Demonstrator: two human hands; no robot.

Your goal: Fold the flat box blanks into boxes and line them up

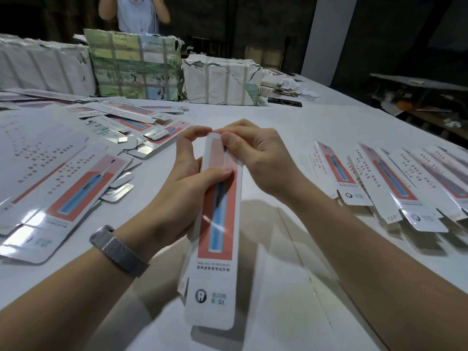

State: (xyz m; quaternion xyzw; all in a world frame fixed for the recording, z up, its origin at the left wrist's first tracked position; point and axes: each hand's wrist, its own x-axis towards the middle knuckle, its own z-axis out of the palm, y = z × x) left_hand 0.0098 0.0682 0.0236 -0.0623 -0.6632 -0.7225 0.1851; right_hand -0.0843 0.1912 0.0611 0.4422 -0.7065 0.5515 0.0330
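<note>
Above the white table (291, 127), the left hand (177, 183) is gripping a toothbrush box (217, 224) round its middle, steadying it while the right hand (255, 158) is pinching its far end flap, probably to tuck it shut. Flat blanks (63, 188) are lying left; folded boxes (395, 183) are lining up right; wrapped bundles (134, 67) are standing behind, against a dim room.

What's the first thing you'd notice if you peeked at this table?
The long toothbrush box in the middle, held by the left hand while the right hand pinches its far end. To the right lies a row of folded boxes; to the left, a pile of flat box blanks.
</note>
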